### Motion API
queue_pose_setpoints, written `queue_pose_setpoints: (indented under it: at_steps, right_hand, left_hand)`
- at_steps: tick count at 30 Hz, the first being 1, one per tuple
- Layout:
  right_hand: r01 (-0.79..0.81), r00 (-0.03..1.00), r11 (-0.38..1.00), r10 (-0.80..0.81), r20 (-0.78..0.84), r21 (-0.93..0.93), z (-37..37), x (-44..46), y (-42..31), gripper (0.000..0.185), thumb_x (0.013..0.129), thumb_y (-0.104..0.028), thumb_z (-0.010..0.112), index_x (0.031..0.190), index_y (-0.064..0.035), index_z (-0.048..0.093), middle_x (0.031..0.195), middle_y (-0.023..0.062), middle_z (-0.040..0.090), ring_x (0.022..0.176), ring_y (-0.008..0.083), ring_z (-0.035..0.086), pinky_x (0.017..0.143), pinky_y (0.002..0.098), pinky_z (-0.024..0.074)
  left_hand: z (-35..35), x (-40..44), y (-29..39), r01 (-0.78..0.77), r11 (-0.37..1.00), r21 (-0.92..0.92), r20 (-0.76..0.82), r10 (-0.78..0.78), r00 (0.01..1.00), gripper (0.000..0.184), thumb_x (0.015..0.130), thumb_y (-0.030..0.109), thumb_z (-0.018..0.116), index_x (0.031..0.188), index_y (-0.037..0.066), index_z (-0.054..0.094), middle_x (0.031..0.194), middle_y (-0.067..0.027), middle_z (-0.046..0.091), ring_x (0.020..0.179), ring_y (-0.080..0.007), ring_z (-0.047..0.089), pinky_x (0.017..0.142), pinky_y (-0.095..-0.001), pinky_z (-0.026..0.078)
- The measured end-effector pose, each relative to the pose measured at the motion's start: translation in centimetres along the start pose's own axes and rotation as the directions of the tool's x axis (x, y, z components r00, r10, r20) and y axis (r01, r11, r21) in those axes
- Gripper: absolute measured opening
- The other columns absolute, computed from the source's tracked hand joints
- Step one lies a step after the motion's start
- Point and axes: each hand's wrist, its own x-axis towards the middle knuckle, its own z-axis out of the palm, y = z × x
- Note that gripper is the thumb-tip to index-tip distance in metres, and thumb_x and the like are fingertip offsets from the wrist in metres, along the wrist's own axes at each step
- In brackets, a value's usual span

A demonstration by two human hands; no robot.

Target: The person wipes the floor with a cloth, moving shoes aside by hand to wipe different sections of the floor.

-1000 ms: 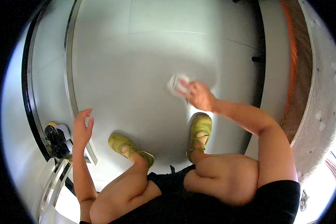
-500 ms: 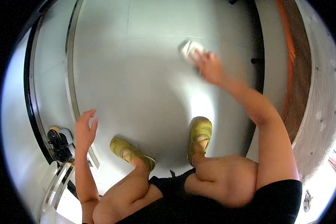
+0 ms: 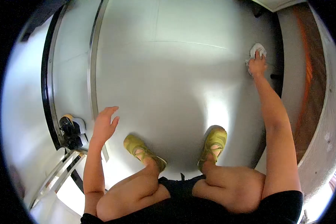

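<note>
So the right hand [image 3: 257, 68] is gripping a white cloth [image 3: 256, 48] against the floor [image 3: 164, 82], bunched past the fingertips; left hand [image 3: 105, 123] hangs loose, well apart.

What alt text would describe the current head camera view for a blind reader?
A bare right hand holds a crumpled white cloth on the smooth grey floor. The bare left hand is empty, near two yellow-green strapped shoes.
</note>
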Motion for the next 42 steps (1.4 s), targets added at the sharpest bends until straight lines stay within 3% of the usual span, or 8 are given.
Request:
queue_pose_setpoints:
  at_steps: [10,16,22,24,28,31,38,42]
  right_hand:
    - [0.439,0.883,0.87,-0.372,-0.285,0.225,-7.1,-1.6,-23.6,0.061,0.091,-0.031,0.04,0.148,-0.0134,0.026,0.15,0.0147,0.03,0.14,0.0293,0.025,0.104,0.0456,0.0282]
    - [0.95,0.289,0.303,-0.773,-0.565,0.072,-7.3,-14.1,-29.9,0.055,0.082,-0.016,0.053,0.137,-0.0216,0.045,0.144,0.0118,0.037,0.108,0.0271,0.05,0.087,0.0414,0.0447]
    - [0.919,-0.394,-0.366,-0.861,-0.323,-0.146,-1.7,-21.0,-21.0,0.046,0.084,-0.019,0.055,0.13,-0.0218,0.051,0.143,0.0069,0.037,0.118,0.0272,0.048,0.097,0.0443,0.0414]
    - [0.904,-0.391,-0.427,-0.822,-0.414,-0.007,0.6,-18.4,-17.3,0.041,0.088,-0.018,0.051,0.128,-0.0218,0.052,0.144,0.0031,0.038,0.112,0.0237,0.052,0.094,0.0401,0.0435]
    - [0.923,0.35,0.384,-0.853,-0.386,-0.011,2.3,-7.3,-7.0,0.045,0.086,-0.009,0.053,0.129,-0.0217,0.051,0.132,0.0094,0.051,0.114,0.029,0.05,0.097,0.0427,0.0403]
    - [0.415,0.904,0.904,-0.396,-0.162,0.1,2.9,-1.2,1.7,0.072,0.085,-0.008,0.056,0.146,-0.0301,0.025,0.146,0.0126,0.035,0.126,0.0369,0.038,0.103,0.0467,0.0341]
    - [0.435,0.876,0.893,-0.391,-0.28,0.115,6.0,-10.3,2.0,0.078,0.08,-0.01,0.059,0.148,-0.0187,0.023,0.149,0.0182,0.028,0.113,0.0346,0.046,0.095,0.0436,0.0406]
    - [0.784,0.599,0.486,-0.755,-0.267,0.386,6.0,-18.8,-3.2,0.076,0.071,-0.005,0.065,0.14,-0.0244,0.042,0.15,0.0153,0.028,0.103,0.0234,0.049,0.089,0.0392,0.0409]
  left_hand:
    - [-0.3,-0.1,0.3,-0.04,0.999,0.011,0.041,0.039,0.998,0.035,0.081,0.008,0.062,0.115,0.003,0.056,0.109,-0.0178,0.059,0.1,-0.0389,0.055,0.087,-0.0431,0.045]
    - [0.2,-0.7,-0.9,-0.032,0.999,0.019,0.057,0.031,0.998,0.036,0.081,0.009,0.063,0.116,0.004,0.056,0.108,-0.018,0.06,0.1,-0.0382,0.056,0.087,-0.0429,0.045]
    - [0.1,-0.7,-1.2,0.0,1.0,0.009,0.075,0.0,0.997,0.036,0.082,0.01,0.062,0.116,0.004,0.056,0.11,-0.0181,0.059,0.101,-0.0378,0.056,0.088,-0.0428,0.045]
    - [0.9,-0.6,-2.2,-0.03,0.999,0.026,0.068,0.029,0.997,0.035,0.082,0.01,0.061,0.116,0.004,0.056,0.111,-0.0183,0.059,0.101,-0.0378,0.056,0.089,-0.0427,0.044]
    - [0.3,-0.1,-1.8,-0.014,0.999,0.048,0.108,0.009,0.994,0.037,0.082,0.009,0.061,0.118,0.003,0.055,0.116,-0.018,0.057,0.109,-0.0377,0.053,0.095,-0.0421,0.042]
    - [0.6,-0.3,-3.5,-0.046,0.991,0.122,0.022,0.044,0.999,0.043,0.081,0.008,0.062,0.123,0.004,0.052,0.122,-0.0193,0.053,0.117,-0.0384,0.047,0.1,-0.0433,0.037]
    - [2.3,-1.7,-14.0,0.279,0.936,0.213,-0.459,-0.156,0.874,0.061,0.077,0.014,0.068,0.132,0.002,0.044,0.133,-0.0261,0.042,0.127,-0.0398,0.037,0.106,-0.0456,0.03]
    - [5.1,-2.4,-21.4,0.464,0.865,0.19,-0.46,-0.339,0.821,0.064,0.077,0.016,0.07,0.131,-0.004,0.042,0.134,-0.0272,0.043,0.124,-0.041,0.04,0.104,-0.0456,0.033]
